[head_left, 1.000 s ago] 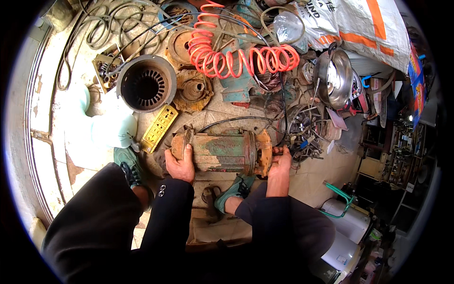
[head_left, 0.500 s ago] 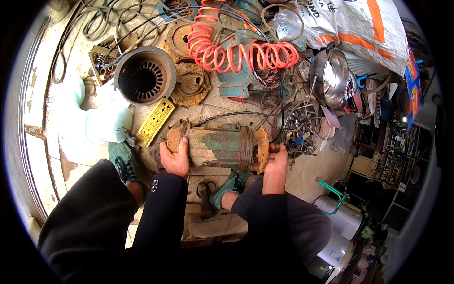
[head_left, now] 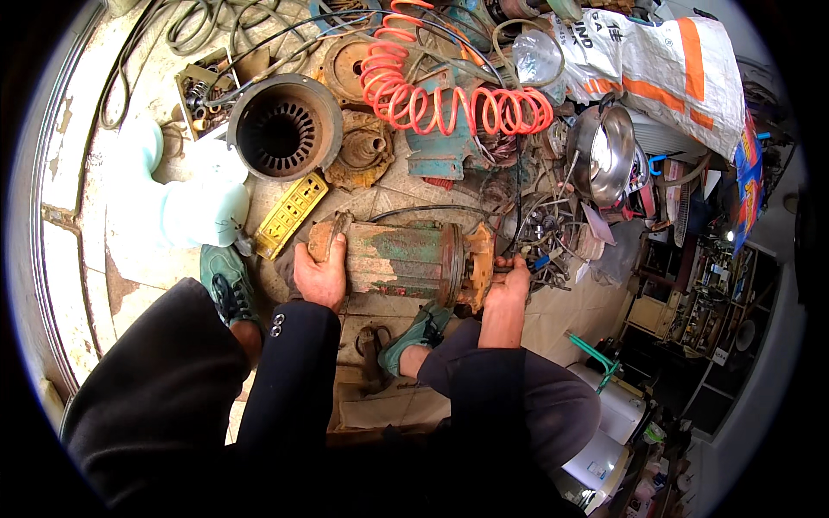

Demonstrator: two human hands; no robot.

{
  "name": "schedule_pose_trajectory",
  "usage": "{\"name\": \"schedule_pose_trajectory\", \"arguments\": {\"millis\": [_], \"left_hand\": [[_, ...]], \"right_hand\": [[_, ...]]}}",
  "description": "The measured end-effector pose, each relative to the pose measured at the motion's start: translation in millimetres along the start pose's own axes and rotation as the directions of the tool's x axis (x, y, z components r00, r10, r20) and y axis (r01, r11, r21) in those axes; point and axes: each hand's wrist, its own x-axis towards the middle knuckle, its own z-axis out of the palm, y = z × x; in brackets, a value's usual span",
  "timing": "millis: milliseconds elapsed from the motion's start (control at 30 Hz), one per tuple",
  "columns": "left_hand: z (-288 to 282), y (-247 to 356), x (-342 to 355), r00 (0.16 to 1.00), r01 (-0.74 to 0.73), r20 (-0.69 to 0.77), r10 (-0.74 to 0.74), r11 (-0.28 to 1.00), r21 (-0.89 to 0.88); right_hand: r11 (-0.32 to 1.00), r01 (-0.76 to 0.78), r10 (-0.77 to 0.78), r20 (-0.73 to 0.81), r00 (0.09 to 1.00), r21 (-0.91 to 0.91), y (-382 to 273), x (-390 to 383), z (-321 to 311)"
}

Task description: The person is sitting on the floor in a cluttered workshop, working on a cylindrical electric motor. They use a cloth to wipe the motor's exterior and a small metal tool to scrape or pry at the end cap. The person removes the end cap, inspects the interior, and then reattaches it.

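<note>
An old electric motor (head_left: 401, 261), its green paint flaking over rusty metal, lies sideways across the floor before me. My left hand (head_left: 321, 274) is wrapped over its rusty left end, thumb on top. At the other end sits an orange-rusted flange (head_left: 480, 268) with a jagged rim. My right hand (head_left: 508, 283) is closed around the shaft end sticking out past this flange; the fingers cover most of the shaft. My feet, in green shoes (head_left: 420, 337), stand on either side below the motor.
Beyond the motor are a round slotted housing (head_left: 286, 127), a rusty end cover (head_left: 361, 151), a yellow power strip (head_left: 291, 216) and a red coiled hose (head_left: 389, 82). Tools and wires (head_left: 553, 229) lie right, near a steel bowl (head_left: 602, 155). A metal tool (head_left: 371, 356) lies between my feet.
The view has tilted slightly, shifting the background. The orange flange looks turned a little, with more of its holes showing. Both hands keep their holds on the motor.
</note>
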Motion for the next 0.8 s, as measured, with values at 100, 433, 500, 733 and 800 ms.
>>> {"name": "schedule_pose_trajectory", "arguments": {"millis": [100, 433, 500, 733, 800], "left_hand": [[1.7, 9.8, -1.0, 0.999, 0.036, 0.031, -0.036, 0.999, 0.015], [-4.8, 28.9, 15.5, 0.983, 0.158, 0.075, -0.168, 0.979, 0.133], [-3.6, 34.6, 19.3, 0.968, 0.206, 0.102, -0.229, 0.959, 0.193], [-1.2, 42.8, 38.9, 0.934, 0.276, 0.167, -0.315, 0.936, 0.219], [2.6, 38.2, 46.2, 0.930, 0.288, 0.159, -0.331, 0.926, 0.242]], "right_hand": [[0.999, 0.022, -0.021, -0.045, 0.999, 0.034, -6.2, -5.0, 2.8], [0.997, 0.020, -0.017, -0.035, 0.999, 0.077, -5.6, -8.1, 20.9], [0.994, 0.011, -0.007, -0.039, 0.999, 0.108, -6.5, 1.6, 19.6], [0.988, 0.048, -0.043, -0.033, 0.999, 0.145, -1.1, 28.4, 22.0], [0.986, 0.067, -0.059, -0.053, 0.997, 0.154, -0.1, 33.6, 21.3]]}}
